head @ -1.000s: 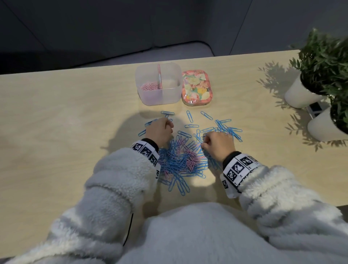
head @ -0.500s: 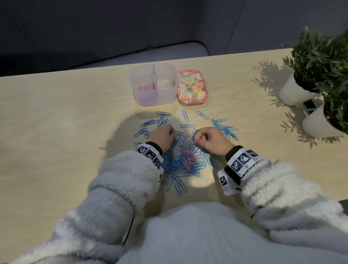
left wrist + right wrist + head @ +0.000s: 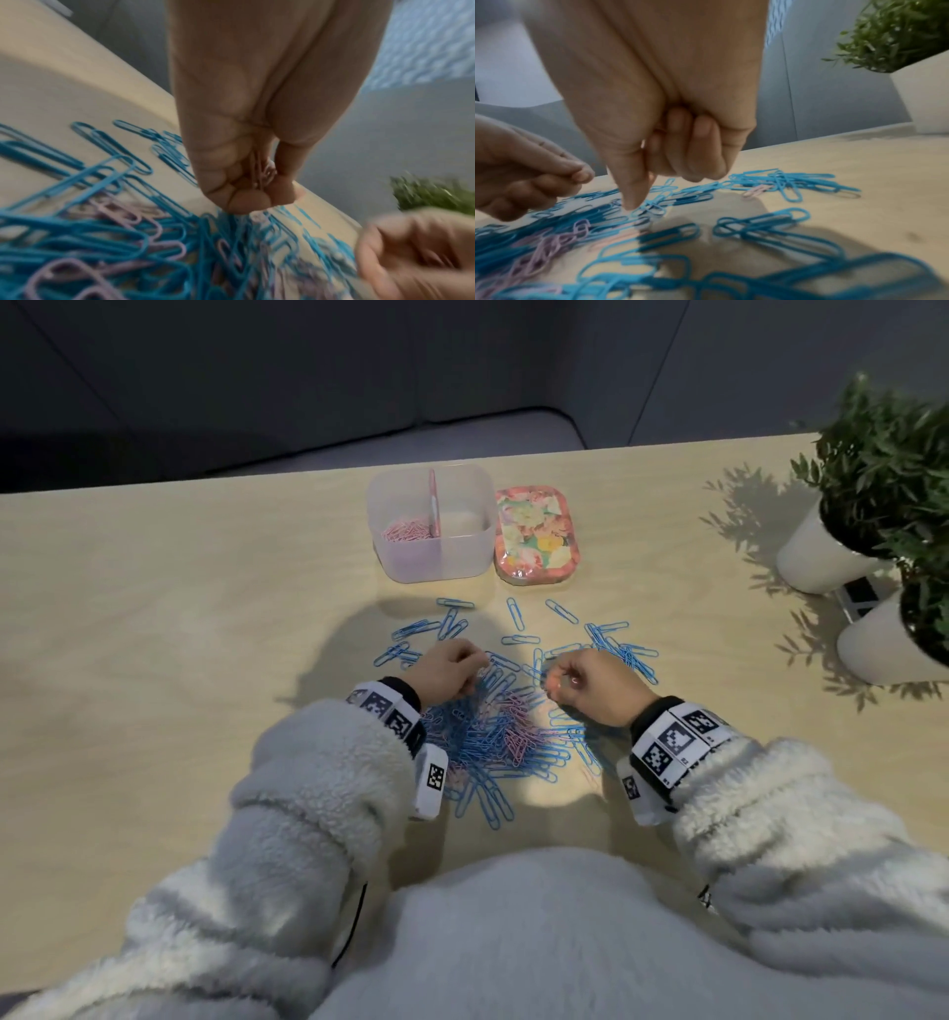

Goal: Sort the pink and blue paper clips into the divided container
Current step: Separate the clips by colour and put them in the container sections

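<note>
A heap of blue and pink paper clips [image 3: 493, 737] lies on the wooden table [image 3: 179, 634], with blue ones scattered beyond it. My left hand [image 3: 452, 667] hovers at the heap's far left, fingers curled round several pink paper clips [image 3: 262, 172] in the palm. My right hand [image 3: 580, 680] is at the heap's far right, fingers curled, thumb [image 3: 631, 194] pointing down onto the clips; no clip shows in it. The clear divided container [image 3: 462, 557] stands beyond, with pink clips [image 3: 405, 531] in its left compartment; I see none in its right one.
A floral lid [image 3: 536, 536] lies right of the container, touching it. Two white pots with green plants [image 3: 832, 552] [image 3: 893, 649] stand at the table's right edge. A lone pink clip [image 3: 755, 190] lies among blue ones to the right.
My right hand has lifted a little off the heap and turned its fingers toward the left hand. The left hand has stayed at the heap's far left side.
</note>
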`<act>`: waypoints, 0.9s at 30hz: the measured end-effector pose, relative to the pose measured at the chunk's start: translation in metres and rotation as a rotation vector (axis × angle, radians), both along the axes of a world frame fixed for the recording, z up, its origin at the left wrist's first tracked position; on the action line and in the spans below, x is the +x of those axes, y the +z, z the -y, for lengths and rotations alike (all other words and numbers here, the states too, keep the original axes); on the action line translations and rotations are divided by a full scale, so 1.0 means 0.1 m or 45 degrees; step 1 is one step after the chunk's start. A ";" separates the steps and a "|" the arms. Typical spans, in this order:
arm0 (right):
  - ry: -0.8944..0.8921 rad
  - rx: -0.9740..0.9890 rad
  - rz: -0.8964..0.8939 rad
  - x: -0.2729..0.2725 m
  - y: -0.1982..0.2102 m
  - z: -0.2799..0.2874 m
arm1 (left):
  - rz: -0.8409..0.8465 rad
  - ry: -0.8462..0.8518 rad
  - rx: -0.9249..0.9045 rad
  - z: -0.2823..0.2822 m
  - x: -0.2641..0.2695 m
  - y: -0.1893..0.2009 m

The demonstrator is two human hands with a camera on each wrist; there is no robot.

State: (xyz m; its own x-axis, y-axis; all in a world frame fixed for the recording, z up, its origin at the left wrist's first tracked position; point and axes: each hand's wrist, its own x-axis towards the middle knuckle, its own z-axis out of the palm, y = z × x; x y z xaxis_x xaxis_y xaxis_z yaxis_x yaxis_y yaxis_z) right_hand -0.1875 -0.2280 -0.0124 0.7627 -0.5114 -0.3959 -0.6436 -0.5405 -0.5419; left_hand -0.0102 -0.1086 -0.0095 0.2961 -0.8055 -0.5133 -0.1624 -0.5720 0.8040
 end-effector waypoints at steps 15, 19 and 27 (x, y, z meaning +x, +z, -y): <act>-0.214 -0.098 0.042 -0.04 0.06 0.18 | 0.806 -0.493 -0.187 -0.01 -0.15 -0.14; 0.063 -0.106 0.014 0.00 0.05 0.00 | 0.614 -0.179 -0.246 -0.04 -0.02 -0.07; 0.220 -0.305 -0.073 0.00 -0.05 -0.18 | -0.137 0.251 -0.056 0.03 0.21 0.05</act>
State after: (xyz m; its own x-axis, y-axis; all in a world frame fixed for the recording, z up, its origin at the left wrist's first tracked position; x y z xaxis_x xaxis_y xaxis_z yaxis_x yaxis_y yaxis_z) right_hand -0.1877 -0.2100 -0.0170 0.8263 -0.4601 -0.3249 -0.5571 -0.7526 -0.3509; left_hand 0.0107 -0.1112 -0.0046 0.3953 -0.7598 -0.5161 0.0367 -0.5484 0.8354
